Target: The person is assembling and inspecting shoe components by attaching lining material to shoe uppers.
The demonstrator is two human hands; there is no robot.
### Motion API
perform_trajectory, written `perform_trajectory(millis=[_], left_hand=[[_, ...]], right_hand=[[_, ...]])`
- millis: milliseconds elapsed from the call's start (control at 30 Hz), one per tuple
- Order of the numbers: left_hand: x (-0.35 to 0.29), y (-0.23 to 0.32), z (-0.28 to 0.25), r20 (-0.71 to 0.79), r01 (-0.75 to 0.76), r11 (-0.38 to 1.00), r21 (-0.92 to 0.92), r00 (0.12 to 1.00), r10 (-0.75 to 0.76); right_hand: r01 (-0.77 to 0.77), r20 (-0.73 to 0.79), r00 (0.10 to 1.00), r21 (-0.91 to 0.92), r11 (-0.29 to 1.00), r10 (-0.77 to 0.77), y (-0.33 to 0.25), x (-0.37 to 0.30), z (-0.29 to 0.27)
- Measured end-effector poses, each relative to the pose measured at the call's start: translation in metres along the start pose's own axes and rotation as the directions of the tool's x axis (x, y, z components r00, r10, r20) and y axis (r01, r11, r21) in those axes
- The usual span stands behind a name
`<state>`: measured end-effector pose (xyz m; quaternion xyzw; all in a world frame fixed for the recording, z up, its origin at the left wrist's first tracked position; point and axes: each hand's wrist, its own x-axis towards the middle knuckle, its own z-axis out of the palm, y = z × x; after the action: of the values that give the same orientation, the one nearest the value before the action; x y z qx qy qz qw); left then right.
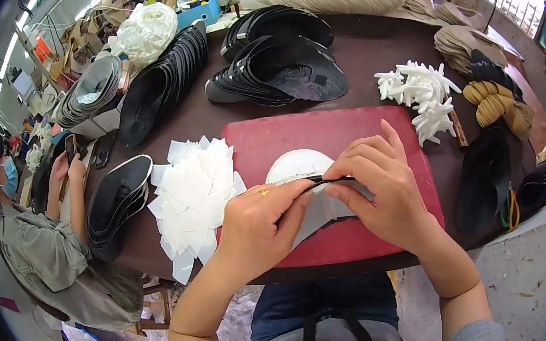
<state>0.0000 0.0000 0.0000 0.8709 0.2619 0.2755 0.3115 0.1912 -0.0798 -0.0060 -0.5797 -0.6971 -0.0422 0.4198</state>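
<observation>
Above a red mat (256, 142), both hands hold what looks like a shoe upper (298, 163), pale inside with a black edge. Its rounded white part points away from me, and its black edge bends up between my fingers. My left hand (256, 224) pinches that edge from the left, thumb and forefinger pressed together. From the right, my right hand (377, 188) grips the same edge with thumb below and fingers above, one finger raised. The fingers hide part of the edge. Left of the mat, near my left hand, lies a heap of thin white pieces (193, 187).
Stacked black uppers (274, 68) lie beyond the mat, with more black ones (116, 200) at left. White curled pieces (420, 94) sit at right, near scissors (512, 209) and beige stacks (469, 44). A masked person (41, 226) sits at left holding a phone (71, 146).
</observation>
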Motion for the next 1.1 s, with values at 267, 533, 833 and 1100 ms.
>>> perform_trajectory(millis=[267, 533, 833, 1100], left_hand=[[0.004, -0.008, 0.017, -0.327, -0.371, 0.909, 0.189, 0.849, 0.415], [-0.013, -0.027, 0.098, -0.092, 0.187, 0.789, -0.585, 0.951, -0.294], [-0.005, -0.028, 0.067, -0.178, 0.062, 0.795, -0.604, 0.961, -0.21], [-0.001, 0.025, -0.01, 0.238, 0.37, 0.349, -0.861, 0.9, -0.365]], right_hand=[[0.027, -0.199, 0.98, 0.026, 0.999, -0.021, 0.008, 0.006, -0.003], [-0.146, -0.208, 0.956, 0.27, 0.952, 0.206, 0.026, -0.018, 0.021], [-0.373, 0.06, 0.904, 0.593, 0.713, 0.422, 0.019, 0.006, 0.028], [-0.448, 0.294, 0.894, 0.595, 0.667, 0.338, 0.066, -0.029, 0.022]])
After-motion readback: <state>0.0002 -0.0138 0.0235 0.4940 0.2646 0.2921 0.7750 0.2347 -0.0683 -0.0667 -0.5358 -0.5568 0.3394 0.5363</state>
